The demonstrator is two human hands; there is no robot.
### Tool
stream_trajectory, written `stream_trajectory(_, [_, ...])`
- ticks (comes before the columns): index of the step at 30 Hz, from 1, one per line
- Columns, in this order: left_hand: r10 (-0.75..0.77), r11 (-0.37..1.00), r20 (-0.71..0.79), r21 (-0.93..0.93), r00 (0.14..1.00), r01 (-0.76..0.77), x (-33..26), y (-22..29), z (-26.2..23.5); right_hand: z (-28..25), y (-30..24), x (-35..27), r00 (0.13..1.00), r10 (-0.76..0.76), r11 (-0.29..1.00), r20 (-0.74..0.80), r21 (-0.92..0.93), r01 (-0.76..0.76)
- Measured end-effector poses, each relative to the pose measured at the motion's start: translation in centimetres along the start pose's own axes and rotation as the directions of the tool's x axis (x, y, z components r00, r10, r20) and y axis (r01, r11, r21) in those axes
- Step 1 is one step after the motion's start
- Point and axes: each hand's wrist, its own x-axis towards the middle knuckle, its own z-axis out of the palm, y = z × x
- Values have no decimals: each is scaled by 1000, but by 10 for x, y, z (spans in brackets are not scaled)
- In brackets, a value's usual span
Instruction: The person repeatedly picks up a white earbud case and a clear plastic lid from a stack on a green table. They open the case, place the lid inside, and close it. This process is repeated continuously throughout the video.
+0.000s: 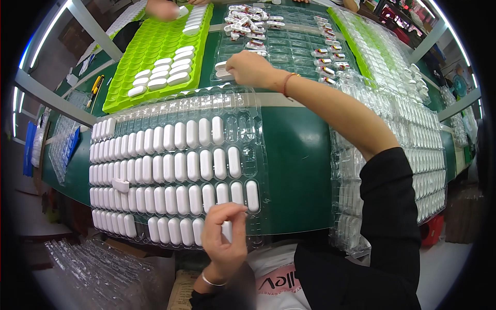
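A clear blister tray [261, 170] in front of me holds rows of white oval plastic cases [168, 170]. My left hand [225, 235] is over the tray's near edge, thumb and forefinger pinched together. A white case shows through the loop of those fingers; I cannot tell whether the hand holds it or it lies in the tray. My right hand [250, 70] reaches far forward, its fingers closed at the end of a white oval piece [223, 74] on another clear tray [289, 51]. One case [121, 185] lies crosswise on top of the rows.
A bright green tray [124, 77] with white cases stands far left, a blurred hand [163, 9] of another person above it. Small parts with red and dark marks [245, 23] are heaped on the far clear tray. Stacked filled clear trays [413, 139] stand right.
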Motion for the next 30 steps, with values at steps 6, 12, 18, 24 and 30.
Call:
stream_trajectory(6, [249, 738, 232, 583, 940, -339, 80, -12, -21, -111, -26, -102, 999, -44, 994, -15, 98, 45])
stream_trajectory(12, [134, 284, 375, 872, 917, -398, 133, -71, 10, -186, 2, -221, 936, 326, 935, -131, 192, -298])
stream_trajectory(18, [20, 360, 312, 884, 950, -298, 160, -79, 13, -213, 50, -314, 790, 592, 803, -162, 37, -594])
stream_trajectory(24, [139, 715, 281, 635, 950, -293, 107, -6, -1, -225, 58, -375, 741, 647, 743, -179, -68, -666])
stream_trajectory(30, [-190, 982, 205, 19, 960, 190, 19, 18, 15, -197, 17, -398, 766, 629, 729, -134, -241, -641])
